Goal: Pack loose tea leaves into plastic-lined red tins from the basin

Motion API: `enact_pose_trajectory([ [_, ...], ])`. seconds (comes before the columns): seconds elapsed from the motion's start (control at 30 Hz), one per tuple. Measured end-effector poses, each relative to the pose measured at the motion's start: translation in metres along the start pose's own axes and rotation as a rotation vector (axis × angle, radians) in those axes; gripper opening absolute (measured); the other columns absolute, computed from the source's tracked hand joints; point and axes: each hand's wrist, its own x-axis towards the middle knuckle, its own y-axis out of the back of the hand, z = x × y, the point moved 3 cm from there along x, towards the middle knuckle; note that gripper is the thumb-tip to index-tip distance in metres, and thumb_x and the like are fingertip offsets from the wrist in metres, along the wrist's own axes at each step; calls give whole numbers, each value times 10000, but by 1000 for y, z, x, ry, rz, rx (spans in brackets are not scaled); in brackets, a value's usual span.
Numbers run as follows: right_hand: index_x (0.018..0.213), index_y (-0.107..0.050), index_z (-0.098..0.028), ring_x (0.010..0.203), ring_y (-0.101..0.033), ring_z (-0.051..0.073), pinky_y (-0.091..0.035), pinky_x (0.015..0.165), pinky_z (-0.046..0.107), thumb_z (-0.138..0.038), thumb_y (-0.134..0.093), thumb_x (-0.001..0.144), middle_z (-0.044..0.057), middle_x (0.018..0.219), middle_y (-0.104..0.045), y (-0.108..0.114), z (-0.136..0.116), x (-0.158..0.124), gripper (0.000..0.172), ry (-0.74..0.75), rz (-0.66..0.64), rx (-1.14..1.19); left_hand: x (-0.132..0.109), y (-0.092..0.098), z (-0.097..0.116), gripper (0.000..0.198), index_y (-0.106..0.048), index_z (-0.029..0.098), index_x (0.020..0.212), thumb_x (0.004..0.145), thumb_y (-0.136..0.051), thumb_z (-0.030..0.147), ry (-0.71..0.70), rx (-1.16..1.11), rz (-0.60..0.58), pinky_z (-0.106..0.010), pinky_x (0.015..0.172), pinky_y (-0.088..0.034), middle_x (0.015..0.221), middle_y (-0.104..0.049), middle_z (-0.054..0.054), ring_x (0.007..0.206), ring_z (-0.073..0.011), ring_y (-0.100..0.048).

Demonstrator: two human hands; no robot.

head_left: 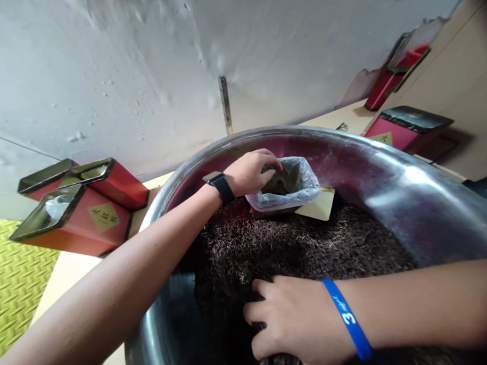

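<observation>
Dark leaves; my right fingers spread, probably gathering; left fingers, grip unclear, at bag near basin's far rim; lifting needs cupping.

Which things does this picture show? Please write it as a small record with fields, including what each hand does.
left hand: at the rim of a plastic-lined container, fingers bent; grip unclear
right hand: fingers spread and bent, at the dark loose leaf-like pieces
left wrist: black-strapped watch
right wrist: blue band
container: clear plastic liner folded over its rim
beside container: flat gold panel
vessel: large metal basin
outside, picture left: three red tins
</observation>
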Motion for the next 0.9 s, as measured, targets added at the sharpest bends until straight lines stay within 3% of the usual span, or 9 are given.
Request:
enact_pose_trajectory([
  [0.17, 937, -586, -295, 706, -522, 183, -263, 452, 285, -485, -594, 684, -26, 875, -582, 3, 5, 2, 316, -11, -35, -1, 0, -1, -3, 232, -642, 192, 917, 787, -454, 153, 1, 9, -3, -262, 900, -420, 1014, -596, -26, 942, -118, -545],
  [0.27, 917, -583, -266, 639, -514, 145, -299, 479, 293, -428, -577, 722, -44, 829, -594, 7, 7, 2, 254, 42, -49, -16, 0, -1, -4, 232, -637, 199, 927, 792, -453, 160, 4, 23, -7, -268, 906, -419, 1018, -595, -21, 948, -120, -542],
  [0.37, 1016, -562, -255, 641, -524, 133, -346, 519, 297, -367, -549, 762, -41, 896, -610, 15, 8, -1, 278, 88, -42, -33, 0, 0, -3, 229, -637, 192, 927, 792, -454, 161, -1, 25, -4, -267, 910, -417, 1013, -598, -26, 950, -124, -542],
  [0.5, 1186, -488, -232, 905, -541, 165, -409, 649, 290, -276, -523, 794, 13, 1195, -535, 25, 12, -5, 396, 129, -21, -40, 0, 0, -3, 223, -638, 186, 921, 791, -458, 160, -8, 15, -3, -263, 906, -417, 1006, -603, -30, 949, -126, -542],
  [0.6, 1251, -443, -234, 1162, -401, 227, -413, 783, 320, -213, -468, 821, 27, 1370, -370, 33, 15, -7, 431, 134, 34, -89, 0, 1, -2, 222, -638, 178, 919, 790, -459, 156, -5, 8, 2, -267, 909, -414, 994, -607, -30, 946, -126, -542],
  [0.73, 1316, -359, -258, 1269, -255, 265, -380, 874, 404, -174, -419, 837, 13, 1464, -166, 44, 17, -9, 490, 112, 142, -180, 0, 1, -3, 225, -640, 181, 915, 790, -456, 148, 26, 1, -9, -266, 910, -410, 1001, -604, -24, 952, -126, -539],
  [0.8, 1266, -419, -232, 1171, -397, 214, -413, 806, 343, -148, -371, 859, 46, 1405, -314, 50, 19, -10, 419, 110, 184, -193, 0, 0, -3, 227, -641, 181, 915, 791, -455, 148, 21, -7, -12, -263, 906, -409, 1001, -603, -26, 951, -125, -537],
  [0.87, 1117, -530, -191, 881, -556, 136, -423, 649, 263, -166, -327, 890, 57, 1118, -584, 57, 25, -12, 306, 79, 228, -174, 0, 0, -3, 227, -643, 176, 910, 790, -453, 146, 9, -18, -7, -262, 898, -410, 993, -605, -32, 941, -124, -540],
  [0.9, 1022, -568, -178, 728, -565, 110, -404, 578, 243, -197, -320, 903, 37, 919, -640, 62, 29, -14, 276, 53, 267, -162, 0, 0, -3, 227, -644, 174, 907, 788, -453, 144, 6, -25, -3, -264, 894, -411, 989, -607, -34, 934, -124, -542],
])
